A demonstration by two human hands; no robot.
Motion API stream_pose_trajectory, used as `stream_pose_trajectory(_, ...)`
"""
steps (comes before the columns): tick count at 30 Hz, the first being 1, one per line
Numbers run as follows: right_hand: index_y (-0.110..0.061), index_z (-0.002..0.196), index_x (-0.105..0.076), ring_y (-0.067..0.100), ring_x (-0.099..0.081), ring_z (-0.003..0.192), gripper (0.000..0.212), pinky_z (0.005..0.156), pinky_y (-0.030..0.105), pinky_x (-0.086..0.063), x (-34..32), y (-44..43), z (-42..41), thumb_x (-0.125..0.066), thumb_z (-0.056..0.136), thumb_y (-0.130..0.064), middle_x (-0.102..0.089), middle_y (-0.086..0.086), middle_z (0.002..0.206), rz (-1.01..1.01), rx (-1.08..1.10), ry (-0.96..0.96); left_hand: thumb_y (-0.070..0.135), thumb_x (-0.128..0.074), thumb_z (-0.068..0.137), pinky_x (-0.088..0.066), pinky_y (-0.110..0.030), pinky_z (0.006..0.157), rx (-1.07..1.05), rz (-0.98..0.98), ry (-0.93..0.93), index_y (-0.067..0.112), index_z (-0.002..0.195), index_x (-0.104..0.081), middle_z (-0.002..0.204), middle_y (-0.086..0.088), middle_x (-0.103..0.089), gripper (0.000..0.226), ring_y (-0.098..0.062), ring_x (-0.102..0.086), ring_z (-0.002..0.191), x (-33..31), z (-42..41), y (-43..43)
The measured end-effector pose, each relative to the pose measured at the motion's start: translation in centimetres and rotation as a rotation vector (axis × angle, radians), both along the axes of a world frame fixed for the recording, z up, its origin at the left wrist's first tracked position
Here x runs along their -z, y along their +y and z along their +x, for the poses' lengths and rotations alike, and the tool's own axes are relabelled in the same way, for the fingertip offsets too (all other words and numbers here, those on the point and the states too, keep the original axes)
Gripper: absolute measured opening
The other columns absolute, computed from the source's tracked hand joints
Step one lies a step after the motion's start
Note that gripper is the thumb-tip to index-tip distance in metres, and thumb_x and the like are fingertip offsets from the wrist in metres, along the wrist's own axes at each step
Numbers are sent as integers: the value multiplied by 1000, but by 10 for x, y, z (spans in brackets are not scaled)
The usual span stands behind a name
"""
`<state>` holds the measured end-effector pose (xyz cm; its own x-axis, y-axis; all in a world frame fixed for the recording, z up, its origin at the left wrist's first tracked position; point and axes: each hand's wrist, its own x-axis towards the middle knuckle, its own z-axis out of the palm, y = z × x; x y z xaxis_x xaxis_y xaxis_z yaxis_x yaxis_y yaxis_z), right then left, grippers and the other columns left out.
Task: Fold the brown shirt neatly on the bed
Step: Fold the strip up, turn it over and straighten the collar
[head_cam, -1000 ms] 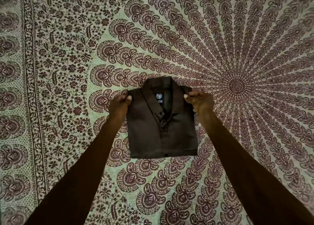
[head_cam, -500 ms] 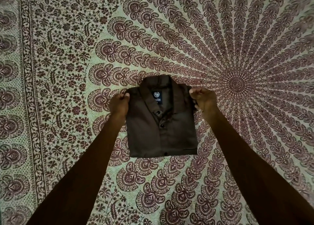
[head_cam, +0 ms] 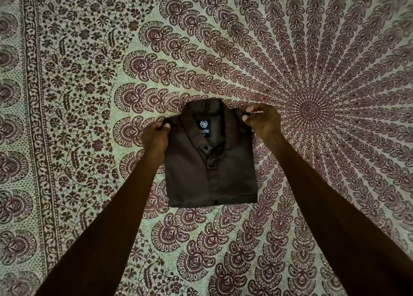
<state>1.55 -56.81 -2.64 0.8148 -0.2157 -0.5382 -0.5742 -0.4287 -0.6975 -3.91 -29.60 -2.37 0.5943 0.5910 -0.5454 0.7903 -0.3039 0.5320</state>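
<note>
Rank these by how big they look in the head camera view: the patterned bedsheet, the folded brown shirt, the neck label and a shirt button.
1. patterned bedsheet, fills the view
2. brown shirt
3. neck label
4. shirt button, smallest

Brown shirt [head_cam: 210, 161] folded into a neat square, lying flat on a bed sheet [head_cam: 290, 49] with swirly red and green patterns, collar and label on top, left hand [head_cam: 155, 137] pinching one shoulder corner, right hand [head_cam: 261, 121] pinching the other
</note>
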Motion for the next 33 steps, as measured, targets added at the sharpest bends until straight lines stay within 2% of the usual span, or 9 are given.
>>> stream_pose_trajectory(3, -26, 68, -61, 15, -70, 71, 25, 66, 37, -57, 5, -7, -5, -84, 68, -16, -72, -3, 78, -53, 79, -38, 24, -63, 91, -39, -21, 84, -57, 13, -24, 2, 113, -66, 116, -14, -67, 31, -28, -61, 110, -1, 0, -3)
stream_pose_trajectory(5, -23, 68, -60, 12, -69, 72, 25, 70, 33, -57, 6, -5, -5, -85, 64, -20, -70, -8, 75, -140, 70, -34, 27, -65, 89, -45, -26, 89, -49, 44, -35, 3, 107, -68, 112, -15, -69, 30, -29, -63, 106, 0, -1, -4)
stream_pose_trajectory(9, -23, 70, -62, 7, -64, 66, 23, 62, 21, -50, 3, 7, -6, -84, 65, -23, -67, -9, 71, -268, 101, -51, 32, -66, 88, -48, -32, 93, -58, 41, -32, 6, 110, -67, 113, -13, -68, 34, -29, -62, 107, 4, 0, -3)
stream_pose_trajectory(13, -17, 74, -61, -4, -58, 63, 19, 64, 9, -44, 6, 12, -10, -69, 77, 0, -63, -10, 72, -126, 205, -133, 31, -64, 90, -42, -26, 79, -26, 19, -51, 3, 107, -67, 103, -10, -68, 33, -21, -61, 96, 1, 4, -4)
stream_pose_trajectory(17, -14, 98, -64, 16, -63, 84, 18, 73, 26, -46, 6, 11, -17, -54, 86, -6, -70, -2, 92, -357, -11, -134, 29, -68, 87, -42, -26, 79, 36, 42, -103, 3, 103, -66, 104, -12, -69, 31, -25, -62, 96, 2, 5, -3)
stream_pose_trajectory(20, -12, 106, -58, 30, -63, 87, 19, 67, 30, -41, 6, 14, -21, -50, 89, -9, -65, 12, 103, -486, -176, -217, 21, -70, 86, -45, -24, 77, 8, 13, -181, 3, 106, -65, 97, -8, -67, 28, -16, -59, 85, 3, 5, 0)
stream_pose_trajectory(23, -11, 113, -58, 35, -61, 90, 21, 69, 30, -40, 4, 16, -30, -48, 94, -13, -57, 16, 111, -501, -153, -282, 15, -68, 86, -47, -19, 71, -53, 29, -302, 7, 102, -64, 86, 0, -64, 19, -10, -59, 76, -2, -1, -1)
stream_pose_trajectory(29, -10, 107, -67, 31, -65, 83, 29, 67, 31, -47, 11, 17, -45, -48, 98, -31, -69, 14, 94, -393, -62, -417, 13, -63, 89, -45, -7, 66, -59, 13, -427, 8, 101, -66, 94, 0, -69, 14, -8, -62, 78, -7, -5, -4)
stream_pose_trajectory(33, -12, 96, -70, 25, -67, 79, 27, 67, 30, -50, 11, 15, -43, -57, 93, -36, -72, 10, 86, -325, -2, -389, 17, -63, 89, -40, -5, 63, -12, 75, -530, 13, 100, -65, 85, 6, -64, 11, 1, -56, 72, -18, -6, -9)
